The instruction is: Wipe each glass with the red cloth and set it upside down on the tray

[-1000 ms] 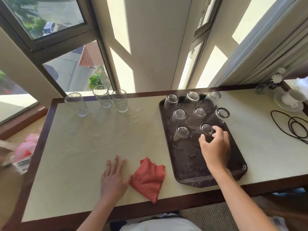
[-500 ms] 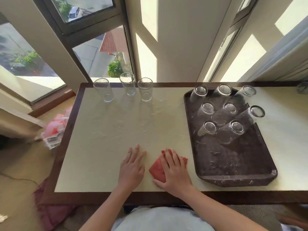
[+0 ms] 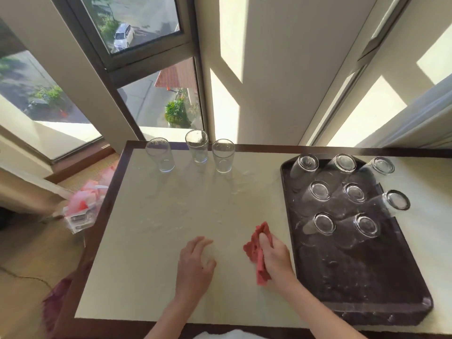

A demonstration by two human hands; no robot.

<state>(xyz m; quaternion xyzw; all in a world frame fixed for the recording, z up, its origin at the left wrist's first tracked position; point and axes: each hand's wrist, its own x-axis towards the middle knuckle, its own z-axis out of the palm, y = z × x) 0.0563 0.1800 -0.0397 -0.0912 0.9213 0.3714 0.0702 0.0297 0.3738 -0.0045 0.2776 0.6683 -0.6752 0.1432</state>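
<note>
My right hand (image 3: 276, 259) grips the bunched red cloth (image 3: 256, 248) just above the table, left of the tray. My left hand (image 3: 195, 263) hovers over the table beside it, fingers loosely curled, holding nothing. Three upright glasses stand at the table's far edge: the left glass (image 3: 161, 155), the middle glass (image 3: 197, 149) and the right glass (image 3: 223, 155). The dark brown tray (image 3: 362, 285) on the right carries several upside-down glasses (image 3: 320, 192) on its far half.
The cream table top (image 3: 156, 228) has a dark wooden rim. Windows rise directly behind the far edge. A pink and white bundle (image 3: 83, 206) lies on the floor to the left. The tray's near half holds no glasses.
My right hand left the tray, came down on the flat cloth and has now gathered it up. My left hand lifted its flat fingers off the table. The view shifted left.
</note>
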